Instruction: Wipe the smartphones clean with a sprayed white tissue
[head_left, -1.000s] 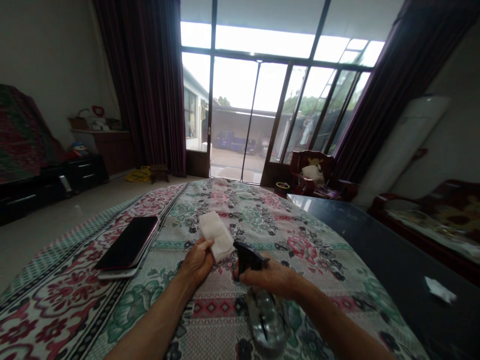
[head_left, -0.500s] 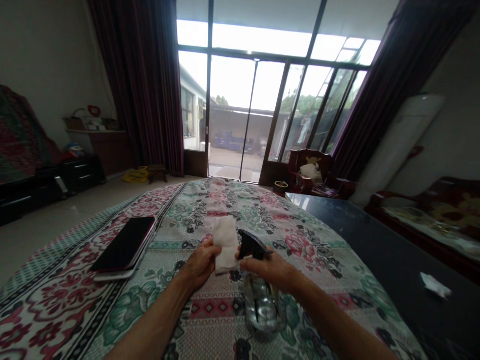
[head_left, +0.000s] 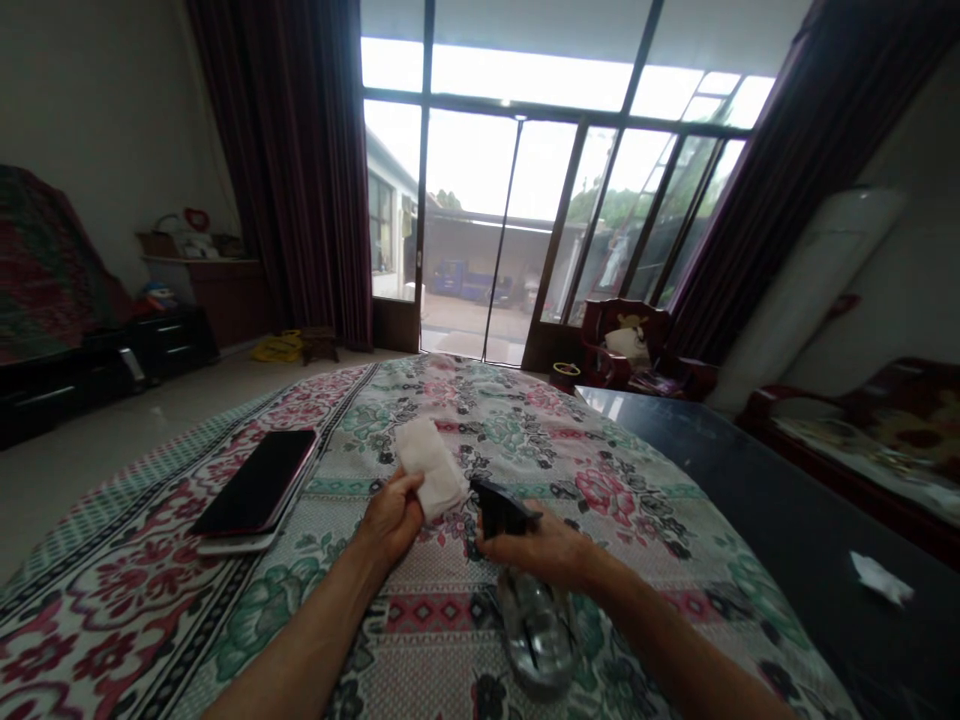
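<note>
Between the thumb and fingers of my left hand (head_left: 391,520) is a folded white tissue (head_left: 430,468), tilted up to the left over the tablecloth. My right hand (head_left: 536,545) is wrapped round the neck of a clear spray bottle (head_left: 538,635) with a black trigger head (head_left: 501,508). The bottle's nozzle points left, close to the tissue's lower right corner. Clear liquid seems to be inside the bottle. Some fingers of my right hand are hidden behind the trigger head.
A flowered tablecloth (head_left: 442,630) covers the bed-like surface before me. To the left lies a black tablet (head_left: 256,482) on top of a white flat device (head_left: 238,543). At right stands a dark glossy table (head_left: 720,480) with a crumpled white tissue (head_left: 881,578) on it.
My left hand has turned the tissue, so its top now leans left, and has shifted slightly left. The spray bottle has moved a little down and right in the view.
</note>
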